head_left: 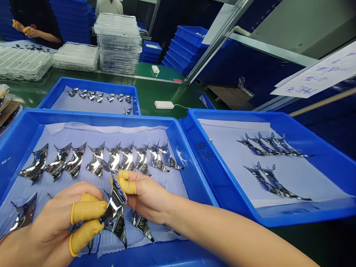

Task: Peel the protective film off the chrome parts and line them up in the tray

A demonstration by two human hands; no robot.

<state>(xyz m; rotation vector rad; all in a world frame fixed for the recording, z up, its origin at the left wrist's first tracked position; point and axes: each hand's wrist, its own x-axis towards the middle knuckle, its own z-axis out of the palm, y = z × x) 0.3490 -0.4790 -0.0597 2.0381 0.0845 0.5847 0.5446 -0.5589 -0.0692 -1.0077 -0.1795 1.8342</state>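
Observation:
Both my hands wear yellow finger cots and pinch one shiny chrome fin-shaped part (pixel 115 198) between them, above the near blue tray (pixel 178 128). My left hand (pixel 59 222) grips the part's lower end with thumb and forefinger. My right hand (pixel 141 194) holds its upper edge with cot-covered fingertips. A row of several like chrome parts (pixel 111 159) lies on white foam lining across the tray, and more lie under my hands.
A second blue tray (pixel 325 155) at right holds two groups of chrome parts. A third blue tray (pixel 55 91) with small parts sits behind. Clear plastic tray stacks (pixel 119 40), blue bins (pixel 186 44) and another person's arm (pixel 33 31) are at the back.

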